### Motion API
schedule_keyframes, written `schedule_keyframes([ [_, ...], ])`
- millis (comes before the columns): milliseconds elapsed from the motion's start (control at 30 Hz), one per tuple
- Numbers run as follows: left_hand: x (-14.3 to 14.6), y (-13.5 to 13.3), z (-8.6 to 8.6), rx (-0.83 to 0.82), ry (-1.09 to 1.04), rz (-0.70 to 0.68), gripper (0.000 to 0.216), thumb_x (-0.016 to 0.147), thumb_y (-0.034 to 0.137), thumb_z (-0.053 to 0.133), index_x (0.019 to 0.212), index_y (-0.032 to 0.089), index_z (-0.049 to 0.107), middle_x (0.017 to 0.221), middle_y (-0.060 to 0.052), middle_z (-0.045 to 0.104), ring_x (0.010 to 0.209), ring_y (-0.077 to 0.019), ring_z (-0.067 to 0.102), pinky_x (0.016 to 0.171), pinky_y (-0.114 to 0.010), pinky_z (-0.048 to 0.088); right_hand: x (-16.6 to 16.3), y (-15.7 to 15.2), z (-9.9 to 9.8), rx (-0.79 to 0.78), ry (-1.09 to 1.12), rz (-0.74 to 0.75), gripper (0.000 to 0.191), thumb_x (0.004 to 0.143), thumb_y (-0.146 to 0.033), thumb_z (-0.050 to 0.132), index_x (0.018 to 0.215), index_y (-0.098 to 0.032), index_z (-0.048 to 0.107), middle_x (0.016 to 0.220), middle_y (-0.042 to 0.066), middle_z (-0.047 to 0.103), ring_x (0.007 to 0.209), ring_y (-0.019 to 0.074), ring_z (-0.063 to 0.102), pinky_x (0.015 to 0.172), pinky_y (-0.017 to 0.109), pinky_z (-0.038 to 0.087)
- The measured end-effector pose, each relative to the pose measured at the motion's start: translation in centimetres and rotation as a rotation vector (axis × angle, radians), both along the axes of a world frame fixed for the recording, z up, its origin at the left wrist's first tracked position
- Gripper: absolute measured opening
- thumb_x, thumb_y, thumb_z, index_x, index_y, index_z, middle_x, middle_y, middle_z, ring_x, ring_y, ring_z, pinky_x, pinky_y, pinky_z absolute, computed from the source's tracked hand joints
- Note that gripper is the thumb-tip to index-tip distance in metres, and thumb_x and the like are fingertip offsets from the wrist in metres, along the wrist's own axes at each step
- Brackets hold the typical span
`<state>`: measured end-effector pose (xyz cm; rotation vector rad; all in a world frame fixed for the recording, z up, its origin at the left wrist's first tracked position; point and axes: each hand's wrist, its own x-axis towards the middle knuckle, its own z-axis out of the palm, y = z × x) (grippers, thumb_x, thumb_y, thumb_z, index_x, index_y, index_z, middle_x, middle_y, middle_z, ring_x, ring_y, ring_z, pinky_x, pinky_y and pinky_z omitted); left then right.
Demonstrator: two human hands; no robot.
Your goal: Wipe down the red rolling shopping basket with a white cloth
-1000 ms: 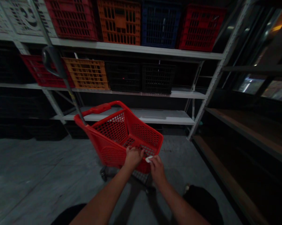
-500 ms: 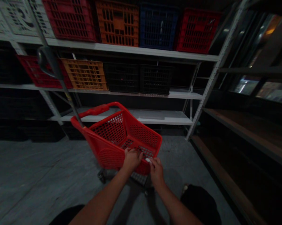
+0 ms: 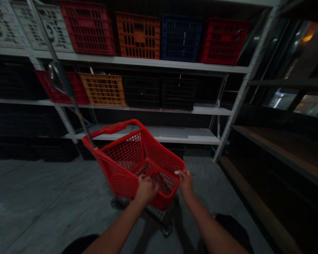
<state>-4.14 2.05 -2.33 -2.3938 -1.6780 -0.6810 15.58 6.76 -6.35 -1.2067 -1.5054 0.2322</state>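
Observation:
A red plastic wheeled shopping basket (image 3: 127, 155) stands on the grey floor in front of me, its long dark handle (image 3: 66, 88) sticking up at the far left. My left hand (image 3: 146, 187) grips the basket's near rim, fingers curled over the edge. My right hand (image 3: 184, 179) grips the rim at the right corner and also pinches a small white thing (image 3: 177, 172) that I cannot make out. The basket's mesh bottom shows nothing inside.
White metal shelving (image 3: 153, 63) fills the wall ahead, carrying red, orange, blue and black crates (image 3: 138, 35) on its upper two levels. A lower white shelf (image 3: 175, 133) sits behind the basket. Dark wooden shelving (image 3: 280, 148) runs along the right.
My right hand has slid from beside the left hand out to the basket's right corner. The left hand stays on the near rim. The view has shifted down slightly.

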Motion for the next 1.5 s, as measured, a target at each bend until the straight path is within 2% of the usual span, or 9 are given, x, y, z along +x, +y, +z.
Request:
schedule_keyframes([
  [167,0.1,0.0,0.2,0.000,0.018,-0.006,0.036,0.079,0.027,0.034,0.054,0.020,0.059,0.059,-0.004,0.064,0.069,-0.0178,0.055,0.084,-0.044,0.024,-3.8,-8.2,-1.9,-0.025,0.078,0.187,0.027,0.082,-0.018,0.041,0.093,-0.022,0.066,0.083,0.005,0.052,0.078,0.0155,0.053,0.072,0.027,0.045],
  [300,0.6,0.2,0.3,0.003,0.042,-0.004,0.036,0.080,0.025,0.033,0.056,0.018,0.059,0.060,-0.004,0.065,0.070,-0.0176,0.055,0.085,-0.045,0.023,-4.5,-10.1,-1.1,-0.063,0.151,0.233,0.019,0.077,-0.022,0.054,0.091,-0.023,0.067,0.094,0.005,0.051,0.082,0.0151,0.053,0.074,0.026,0.045],
  [433,1.0,0.3,0.3,0.002,0.039,0.008,0.036,0.080,0.025,0.034,0.057,0.018,0.060,0.062,-0.003,0.065,0.071,-0.0175,0.055,0.086,-0.045,0.022,-3.3,-8.8,-0.7,-0.110,0.240,0.126,0.008,0.073,-0.023,0.059,0.074,-0.020,0.066,0.093,0.005,0.052,0.082,0.0157,0.053,0.072,0.025,0.044],
  [733,0.5,-0.7,0.2,-0.028,0.012,0.005,0.038,0.082,0.027,0.033,0.056,0.019,0.060,0.060,-0.002,0.065,0.070,-0.0155,0.054,0.087,-0.043,0.021,1.5,-1.1,0.1,-0.071,0.160,0.020,0.023,0.077,-0.023,0.050,0.092,-0.017,0.066,0.082,0.006,0.055,0.076,0.0169,0.053,0.073,0.031,0.044],
  [967,0.6,-0.5,0.2,-0.047,-0.003,0.001,0.036,0.080,0.027,0.035,0.055,0.018,0.059,0.059,-0.002,0.064,0.070,-0.0149,0.054,0.088,-0.044,0.021,-3.1,-8.9,-1.5,-0.123,0.179,0.195,0.022,0.081,-0.021,0.048,0.092,-0.023,0.067,0.086,0.005,0.055,0.082,0.0154,0.054,0.073,0.027,0.045],
  [1033,0.6,-0.6,0.2,-0.053,0.012,-0.010,0.035,0.080,0.028,0.035,0.056,0.018,0.059,0.059,-0.002,0.064,0.070,-0.0151,0.054,0.088,-0.044,0.020,-3.2,-9.8,-1.9,-0.112,0.182,0.195,0.022,0.081,-0.022,0.049,0.093,-0.024,0.067,0.085,0.004,0.055,0.082,0.0153,0.054,0.073,0.027,0.044],
  [1100,0.5,-0.9,0.2,-0.059,0.036,-0.033,0.035,0.080,0.027,0.035,0.057,0.018,0.060,0.061,-0.002,0.064,0.071,-0.0150,0.054,0.088,-0.044,0.021,-2.0,-8.6,-1.9,-0.087,0.180,0.158,0.020,0.081,-0.023,0.049,0.091,-0.023,0.067,0.084,0.004,0.054,0.081,0.0151,0.053,0.073,0.027,0.044],
  [1333,-0.4,-1.5,0.6,-0.100,0.105,-0.134,0.035,0.081,0.025,0.034,0.057,0.018,0.058,0.059,0.000,0.062,0.069,-0.0129,0.052,0.087,-0.042,0.021,5.2,1.1,-0.1,0.035,0.113,-0.031,0.018,0.076,-0.028,0.053,0.080,-0.019,0.068,0.078,0.004,0.052,0.073,0.0158,0.052,0.070,0.030,0.044],
  [1500,-2.9,-0.5,1.4,-0.134,0.175,-0.189,0.034,0.081,0.025,0.034,0.057,0.018,0.057,0.061,0.000,0.061,0.069,-0.0120,0.052,0.088,-0.039,0.024,4.5,-0.1,-0.2,0.032,0.122,-0.028,0.019,0.078,-0.028,0.049,0.077,-0.018,0.065,0.078,0.004,0.055,0.075,0.0167,0.053,0.072,0.030,0.043],
])
